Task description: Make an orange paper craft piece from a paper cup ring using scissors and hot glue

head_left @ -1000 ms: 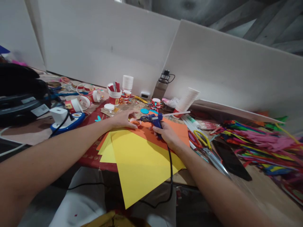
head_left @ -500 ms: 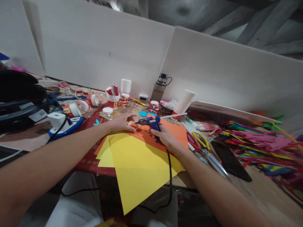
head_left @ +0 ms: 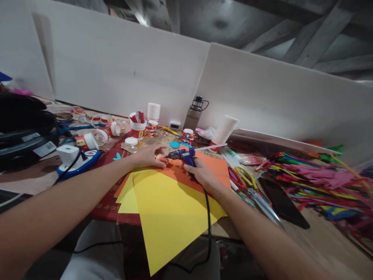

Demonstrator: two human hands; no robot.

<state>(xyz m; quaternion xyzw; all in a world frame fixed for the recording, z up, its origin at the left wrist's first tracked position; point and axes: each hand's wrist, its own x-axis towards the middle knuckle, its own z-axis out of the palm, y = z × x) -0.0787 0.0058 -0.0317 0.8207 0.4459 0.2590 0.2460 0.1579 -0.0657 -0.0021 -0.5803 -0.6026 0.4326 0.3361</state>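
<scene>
My right hand (head_left: pixel 201 172) is wrapped round the grip of a blue hot glue gun (head_left: pixel 189 155). A pale glue stick (head_left: pixel 211 147) pokes out of its back, and its nozzle points left. Thumb and fingers of my left hand (head_left: pixel 150 156) curl round a small orange-and-white piece (head_left: pixel 162 158), partly hidden by the fingers and too small to name. The nozzle is close to that piece; whether they touch I cannot tell. Beneath both hands lie orange paper (head_left: pixel 217 168) and yellow paper (head_left: pixel 166 217), which overhangs the table's front edge. The gun's black cord (head_left: pixel 208 221) hangs down over it.
Scissors (head_left: pixel 256 194) and a black phone (head_left: pixel 282 202) lie right, before many coloured pipe cleaners (head_left: pixel 320 177). A bottle (head_left: pixel 192 114), stacked white cups (head_left: pixel 225 131) and a red-white cup of tools (head_left: pixel 137 129) stand behind. On the left is a blue power strip (head_left: pixel 81 161).
The whole view has shifted slightly, with the table appearing a little lower. Both hands keep their holds, and the glue gun stays beside the left fingers.
</scene>
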